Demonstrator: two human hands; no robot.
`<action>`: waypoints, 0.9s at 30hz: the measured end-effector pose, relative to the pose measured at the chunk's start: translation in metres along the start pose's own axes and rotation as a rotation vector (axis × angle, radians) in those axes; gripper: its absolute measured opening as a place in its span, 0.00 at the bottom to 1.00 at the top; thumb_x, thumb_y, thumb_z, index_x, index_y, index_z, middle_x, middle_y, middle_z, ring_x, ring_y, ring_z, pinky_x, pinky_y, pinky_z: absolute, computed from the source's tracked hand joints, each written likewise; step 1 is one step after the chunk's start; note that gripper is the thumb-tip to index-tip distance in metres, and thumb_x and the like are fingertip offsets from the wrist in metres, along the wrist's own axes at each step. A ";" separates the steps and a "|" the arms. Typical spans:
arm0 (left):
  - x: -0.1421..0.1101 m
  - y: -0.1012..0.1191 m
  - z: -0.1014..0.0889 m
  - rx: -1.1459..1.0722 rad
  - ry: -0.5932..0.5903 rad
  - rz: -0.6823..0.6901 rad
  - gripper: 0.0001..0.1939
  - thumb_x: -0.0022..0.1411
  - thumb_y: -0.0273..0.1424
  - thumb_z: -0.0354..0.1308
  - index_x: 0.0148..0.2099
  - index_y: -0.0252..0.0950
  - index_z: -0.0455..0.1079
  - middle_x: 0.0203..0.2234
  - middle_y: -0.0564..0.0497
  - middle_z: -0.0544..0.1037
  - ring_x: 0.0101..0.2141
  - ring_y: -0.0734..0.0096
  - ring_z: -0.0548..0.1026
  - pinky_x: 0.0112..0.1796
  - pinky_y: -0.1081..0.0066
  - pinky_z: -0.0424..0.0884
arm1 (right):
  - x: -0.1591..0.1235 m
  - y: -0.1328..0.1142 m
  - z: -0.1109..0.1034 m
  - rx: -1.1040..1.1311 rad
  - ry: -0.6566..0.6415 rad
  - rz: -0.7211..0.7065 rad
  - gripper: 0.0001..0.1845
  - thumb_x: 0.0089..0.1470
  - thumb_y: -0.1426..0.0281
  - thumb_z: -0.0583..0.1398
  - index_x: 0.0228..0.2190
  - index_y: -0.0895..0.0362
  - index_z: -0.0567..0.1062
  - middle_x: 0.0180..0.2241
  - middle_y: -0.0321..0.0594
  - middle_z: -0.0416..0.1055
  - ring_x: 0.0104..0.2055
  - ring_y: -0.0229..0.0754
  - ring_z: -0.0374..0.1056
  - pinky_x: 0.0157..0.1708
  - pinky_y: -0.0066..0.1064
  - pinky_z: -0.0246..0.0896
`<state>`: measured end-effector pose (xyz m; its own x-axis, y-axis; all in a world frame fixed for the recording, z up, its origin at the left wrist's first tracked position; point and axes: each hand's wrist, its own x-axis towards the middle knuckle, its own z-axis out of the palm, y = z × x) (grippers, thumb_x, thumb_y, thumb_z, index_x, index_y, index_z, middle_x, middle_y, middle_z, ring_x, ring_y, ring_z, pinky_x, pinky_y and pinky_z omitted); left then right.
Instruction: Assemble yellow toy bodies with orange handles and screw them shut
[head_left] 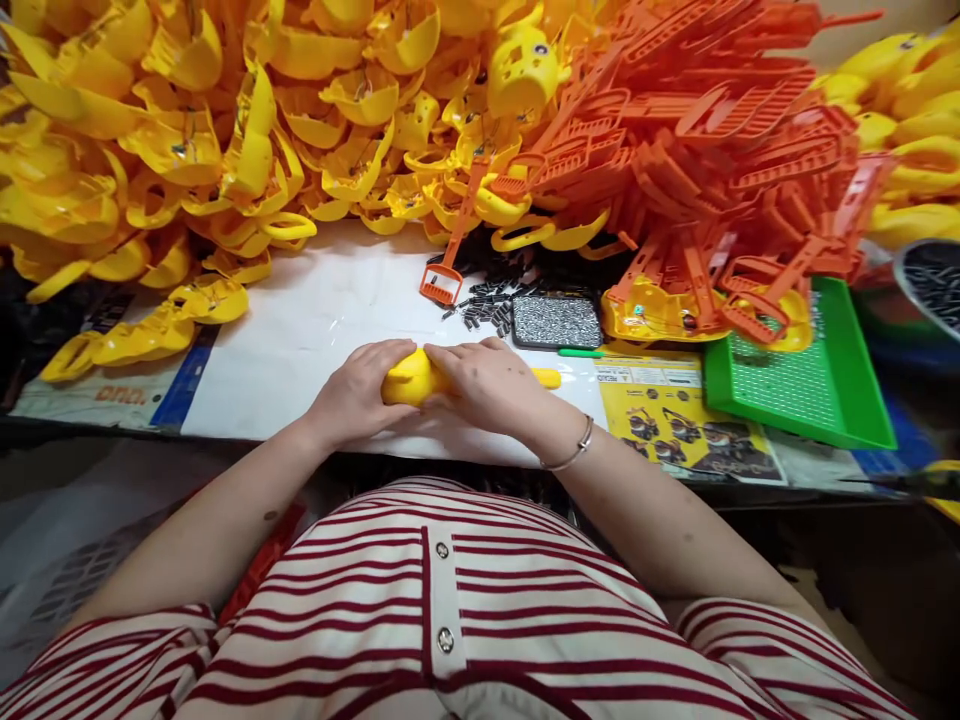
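Near the table's front edge, both of my hands are closed around a yellow plastic toy body (pixel 409 380). My left hand (pixel 364 388) wraps its rounded left end. Across its middle lies my right hand (pixel 491 385), and a narrow yellow end sticks out to the right of that hand. The fingers cover most of the toy. Just beyond the hands are loose short black pieces (pixel 487 305), an orange rake-like part (pixel 442 280) and a dark tray of small shiny metal pieces (pixel 557 320).
Yellow shells (pixel 180 140) are heaped at the back left, orange parts (pixel 697 130) at the back right. A green basket (pixel 862 390) stands to the right, near a printed yellow sheet (pixel 675 425). One yellow shell (pixel 150 330) lies at the left. White paper (pixel 255 350) covers the middle.
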<state>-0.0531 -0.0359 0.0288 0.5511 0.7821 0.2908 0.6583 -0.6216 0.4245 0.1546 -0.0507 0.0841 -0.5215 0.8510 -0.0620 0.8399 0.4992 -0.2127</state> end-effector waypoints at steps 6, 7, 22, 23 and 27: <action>-0.003 -0.005 0.006 -0.101 0.000 -0.051 0.35 0.50 0.43 0.68 0.58 0.39 0.63 0.55 0.44 0.73 0.55 0.57 0.72 0.57 0.55 0.68 | -0.028 0.037 0.002 -0.077 -0.007 0.069 0.16 0.59 0.61 0.60 0.45 0.57 0.75 0.41 0.46 0.79 0.41 0.46 0.74 0.37 0.34 0.53; -0.003 -0.004 0.006 -0.122 0.005 -0.044 0.34 0.51 0.42 0.67 0.58 0.39 0.63 0.55 0.44 0.73 0.55 0.58 0.72 0.57 0.56 0.68 | -0.030 0.041 0.006 -0.077 0.023 0.062 0.18 0.60 0.61 0.60 0.48 0.57 0.73 0.43 0.46 0.79 0.41 0.46 0.74 0.37 0.34 0.53; -0.008 0.003 0.013 -0.117 0.132 0.023 0.31 0.52 0.39 0.68 0.57 0.41 0.65 0.52 0.44 0.75 0.53 0.57 0.74 0.54 0.55 0.71 | -0.028 0.026 0.012 -0.130 -0.016 0.031 0.24 0.64 0.58 0.53 0.53 0.61 0.69 0.45 0.51 0.78 0.38 0.48 0.74 0.30 0.35 0.55; -0.010 0.001 0.014 -0.115 0.128 0.012 0.31 0.52 0.39 0.68 0.57 0.41 0.64 0.53 0.44 0.75 0.53 0.57 0.73 0.55 0.55 0.71 | -0.029 0.029 0.014 -0.113 -0.014 0.025 0.24 0.64 0.58 0.53 0.54 0.61 0.69 0.46 0.52 0.77 0.39 0.48 0.74 0.31 0.34 0.57; -0.027 -0.012 0.021 -0.111 0.044 -0.036 0.36 0.53 0.40 0.67 0.62 0.43 0.61 0.57 0.43 0.71 0.57 0.54 0.70 0.57 0.52 0.69 | -0.034 0.049 0.014 0.003 -0.012 -0.030 0.24 0.62 0.60 0.56 0.57 0.56 0.68 0.49 0.50 0.76 0.46 0.47 0.73 0.40 0.34 0.61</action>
<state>-0.0649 -0.0506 -0.0026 0.5038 0.8063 0.3099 0.6151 -0.5867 0.5268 0.2115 -0.0569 0.0622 -0.5484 0.8335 -0.0677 0.8233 0.5240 -0.2179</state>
